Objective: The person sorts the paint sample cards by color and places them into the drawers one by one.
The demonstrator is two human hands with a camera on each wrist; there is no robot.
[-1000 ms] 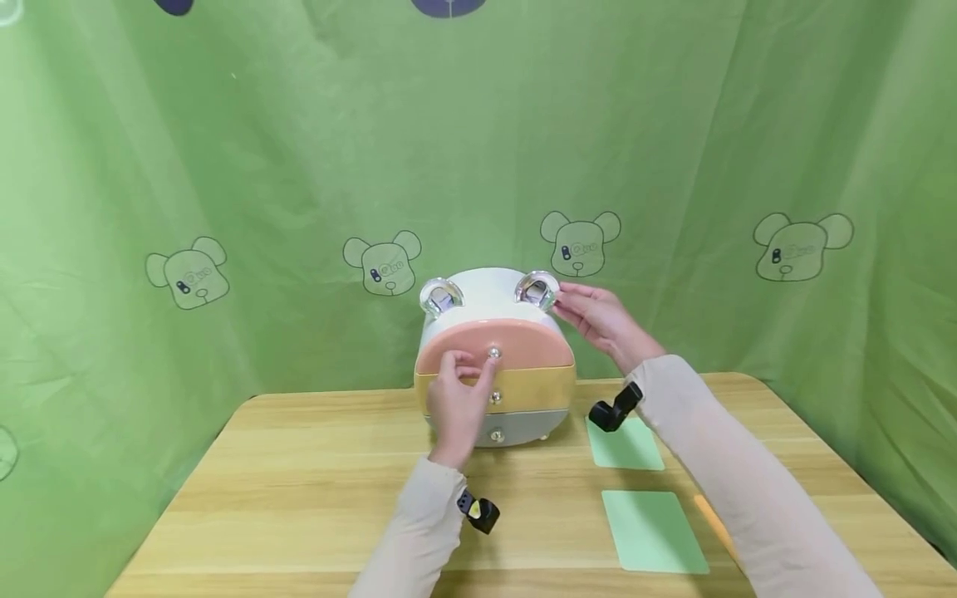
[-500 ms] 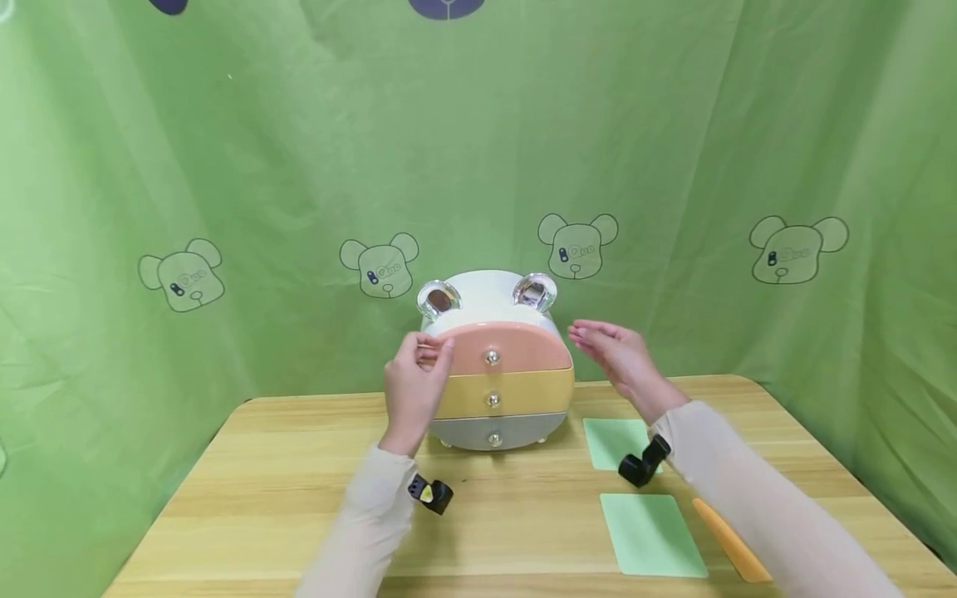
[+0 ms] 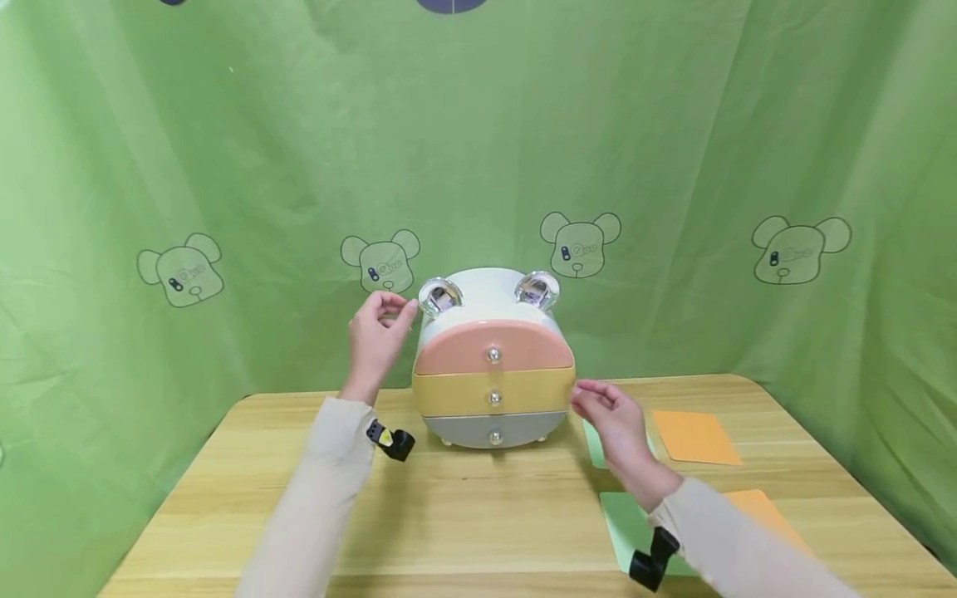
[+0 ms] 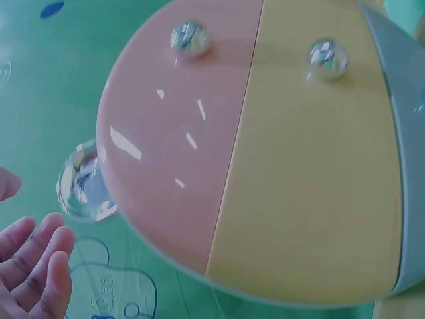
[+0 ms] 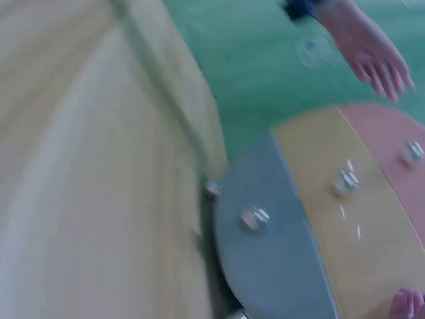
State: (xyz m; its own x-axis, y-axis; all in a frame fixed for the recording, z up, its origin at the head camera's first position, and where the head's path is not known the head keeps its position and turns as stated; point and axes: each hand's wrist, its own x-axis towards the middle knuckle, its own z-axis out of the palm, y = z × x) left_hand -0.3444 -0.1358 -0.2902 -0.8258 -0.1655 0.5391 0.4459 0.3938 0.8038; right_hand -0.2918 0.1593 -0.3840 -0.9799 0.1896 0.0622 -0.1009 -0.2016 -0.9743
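Observation:
A small drawer cabinet [image 3: 489, 292] with a white top stands at the back of the table. Its pink drawer [image 3: 452, 355], yellow drawer [image 3: 452, 394] and grey drawer [image 3: 452, 428] are closed, each with a shiny round knob. Two silvery ears rise from the top. My left hand [image 3: 376, 339] hovers beside the left ear [image 3: 441, 297], fingers loosely bent around nothing; the left wrist view shows a gap between the fingers [image 4: 56, 276] and that ear. Lower down, my right hand [image 3: 619, 425] has its fingertips right at the cabinet's right side, level with the yellow drawer, holding nothing visible.
Two green cards, a far one [image 3: 593, 444] and a near one [image 3: 622, 519], lie right of the cabinet on the wooden table [image 3: 478, 523]. Two orange cards, a far one [image 3: 695, 436] and a near one [image 3: 761, 507], lie beside them. A green curtain [image 3: 478, 141] hangs behind.
My left hand has moved from the pink drawer's front leftward and up to beside the left ear. My right hand has come down from the right ear to the cabinet's side.

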